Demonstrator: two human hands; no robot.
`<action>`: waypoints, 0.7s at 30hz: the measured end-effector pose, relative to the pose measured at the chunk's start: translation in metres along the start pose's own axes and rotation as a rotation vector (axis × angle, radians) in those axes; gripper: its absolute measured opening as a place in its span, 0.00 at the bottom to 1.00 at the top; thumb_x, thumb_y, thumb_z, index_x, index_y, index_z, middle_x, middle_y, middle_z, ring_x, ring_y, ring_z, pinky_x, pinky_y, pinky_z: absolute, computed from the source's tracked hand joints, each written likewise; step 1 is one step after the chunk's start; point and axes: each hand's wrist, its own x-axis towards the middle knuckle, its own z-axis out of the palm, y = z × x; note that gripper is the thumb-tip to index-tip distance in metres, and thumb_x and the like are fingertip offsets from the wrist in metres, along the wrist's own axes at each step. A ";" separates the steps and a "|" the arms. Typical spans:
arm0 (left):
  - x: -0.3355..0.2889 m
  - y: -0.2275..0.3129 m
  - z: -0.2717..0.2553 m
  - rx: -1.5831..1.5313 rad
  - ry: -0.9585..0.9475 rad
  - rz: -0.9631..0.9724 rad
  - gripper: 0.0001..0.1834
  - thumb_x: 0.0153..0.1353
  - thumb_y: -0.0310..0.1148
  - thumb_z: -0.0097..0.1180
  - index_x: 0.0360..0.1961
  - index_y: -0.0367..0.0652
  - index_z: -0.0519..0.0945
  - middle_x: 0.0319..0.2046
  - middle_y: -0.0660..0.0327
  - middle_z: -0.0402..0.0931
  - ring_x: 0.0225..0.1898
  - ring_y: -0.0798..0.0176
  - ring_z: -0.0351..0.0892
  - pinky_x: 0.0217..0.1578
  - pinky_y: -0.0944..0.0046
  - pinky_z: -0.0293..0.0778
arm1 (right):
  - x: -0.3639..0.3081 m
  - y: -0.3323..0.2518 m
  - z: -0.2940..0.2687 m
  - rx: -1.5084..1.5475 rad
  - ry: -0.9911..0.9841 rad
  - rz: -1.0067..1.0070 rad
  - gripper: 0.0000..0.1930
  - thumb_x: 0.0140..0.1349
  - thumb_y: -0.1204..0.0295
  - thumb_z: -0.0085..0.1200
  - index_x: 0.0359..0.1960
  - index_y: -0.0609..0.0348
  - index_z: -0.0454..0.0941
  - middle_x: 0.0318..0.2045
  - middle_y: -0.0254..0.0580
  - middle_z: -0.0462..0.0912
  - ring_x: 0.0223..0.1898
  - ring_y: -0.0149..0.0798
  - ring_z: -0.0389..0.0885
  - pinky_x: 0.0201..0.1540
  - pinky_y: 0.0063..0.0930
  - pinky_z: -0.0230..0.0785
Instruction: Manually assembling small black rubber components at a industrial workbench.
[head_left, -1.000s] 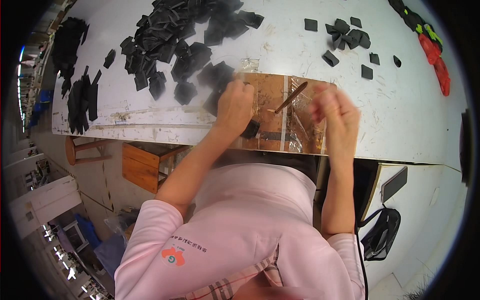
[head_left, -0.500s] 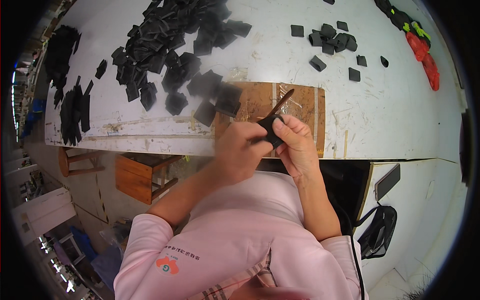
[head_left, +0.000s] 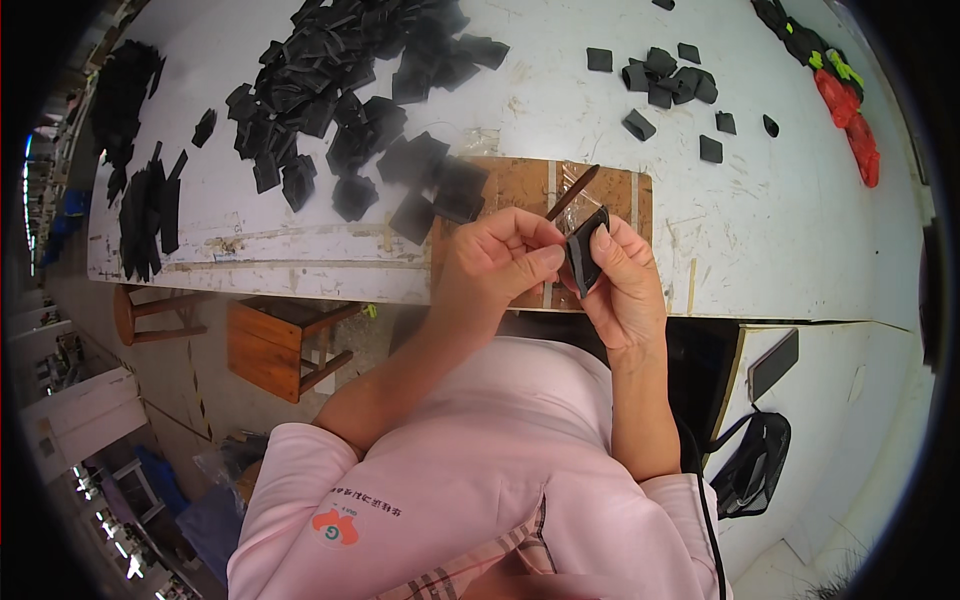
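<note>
Pinching a small black piece [head_left: 585, 255] between left hand [head_left: 497, 262] and right hand [head_left: 622, 280], fingers clenched on it (shape half hidden), brown stick [head_left: 572, 193] behind

I see a factory-style workshop: a scuffed white workbench [head_left: 300, 250] heaped with black cut pieces [head_left: 330, 90], a wooden stool [head_left: 275, 345], and rows of workstations beyond.

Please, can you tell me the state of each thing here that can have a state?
left hand: closed, pinching the black piece
right hand: closed around the black piece
black piece: held up off the table, between both hands
brown stick: lying flat on the wooden board
black pile: loose, spread on the table
</note>
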 end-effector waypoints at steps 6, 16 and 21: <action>-0.006 -0.001 0.005 0.125 0.054 0.067 0.05 0.52 0.19 0.52 0.32 0.33 0.73 0.26 0.62 0.74 0.27 0.75 0.73 0.28 0.78 0.70 | 0.001 0.002 0.002 -0.031 0.041 0.008 0.06 0.57 0.74 0.50 0.31 0.65 0.74 0.26 0.41 0.78 0.26 0.29 0.76 0.33 0.22 0.72; -0.001 -0.008 0.002 0.539 0.182 0.187 0.03 0.51 0.22 0.52 0.28 0.35 0.74 0.21 0.65 0.72 0.21 0.78 0.69 0.20 0.78 0.66 | 0.000 0.021 0.001 -1.262 0.401 -0.599 0.09 0.51 0.74 0.56 0.33 0.65 0.73 0.22 0.37 0.74 0.20 0.27 0.69 0.23 0.18 0.62; 0.001 -0.011 0.002 0.803 0.205 0.425 0.03 0.48 0.22 0.53 0.25 0.36 0.72 0.17 0.63 0.69 0.18 0.74 0.68 0.17 0.73 0.64 | -0.003 0.021 0.009 -1.145 0.141 -0.673 0.05 0.49 0.78 0.55 0.29 0.64 0.74 0.23 0.39 0.73 0.20 0.30 0.69 0.22 0.19 0.62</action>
